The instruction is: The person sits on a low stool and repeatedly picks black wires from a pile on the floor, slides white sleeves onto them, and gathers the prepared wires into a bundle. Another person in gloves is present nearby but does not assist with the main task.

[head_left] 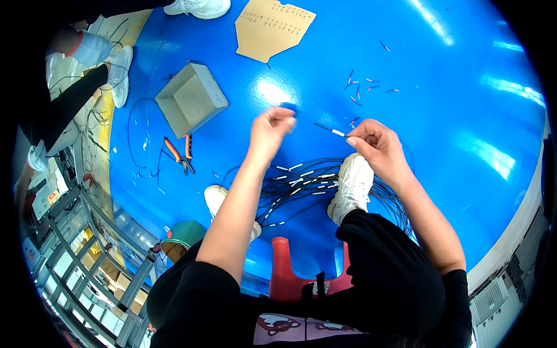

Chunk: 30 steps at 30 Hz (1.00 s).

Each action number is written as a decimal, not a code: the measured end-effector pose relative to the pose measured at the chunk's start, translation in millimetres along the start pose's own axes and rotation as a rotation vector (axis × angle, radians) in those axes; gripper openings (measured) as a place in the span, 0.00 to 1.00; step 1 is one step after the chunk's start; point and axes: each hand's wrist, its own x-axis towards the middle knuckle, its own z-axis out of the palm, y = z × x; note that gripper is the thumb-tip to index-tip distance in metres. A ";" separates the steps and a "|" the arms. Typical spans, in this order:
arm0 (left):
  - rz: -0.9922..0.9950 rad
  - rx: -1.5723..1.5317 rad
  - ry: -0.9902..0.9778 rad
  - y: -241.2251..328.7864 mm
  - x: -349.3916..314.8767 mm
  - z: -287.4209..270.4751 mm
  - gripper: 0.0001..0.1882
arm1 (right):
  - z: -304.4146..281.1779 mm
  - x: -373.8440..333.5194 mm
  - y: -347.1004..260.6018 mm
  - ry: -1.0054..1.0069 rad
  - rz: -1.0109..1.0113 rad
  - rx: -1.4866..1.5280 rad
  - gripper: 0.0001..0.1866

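- Floor [435, 191]: glossy blue, bounded along its left edge by a yellow strip [105, 130].
- Black cable [323, 126]: held above the middle of the floor, well in from the left edge, free end pointing toward that edge. A white sleeve [338, 133] sits just beside the fingertips.
- Right hand [380, 148]: thumb and forefinger pinched on the cable.
- Left hand [270, 130]: fingers drawn together, blurred; from where I stand, cannot tell whether they grip the dark blue item [288, 107] at their tips.
- Handling (judged): light, springy, smooth, not fragile; the sleeve may slide. Take hold of the jacket close behind the sleeve.
- Markings: no brand made out. Cardboard sheet [272, 32], toward the floor's far side, carries handwritten rows; any print on the sleeve is too small to read.
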 end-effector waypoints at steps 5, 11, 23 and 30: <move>0.121 0.505 0.384 -34.4 53.8 -1.4 0.08 | -0.5 -2.3 4.6 0.014 0.027 -0.010 0.05; 0.182 0.740 0.331 -57.3 68.4 -3.6 0.06 | -6.4 -1.8 2.5 0.038 0.005 -0.089 0.05; 0.046 -0.320 -0.126 47.9 -35.1 21.9 0.10 | -6.7 -1.2 -8.1 0.076 -0.064 -0.104 0.05; -0.002 -0.355 -0.131 55.3 -41.9 15.9 0.10 | -5.0 -3.7 -14.3 0.069 -0.071 -0.120 0.05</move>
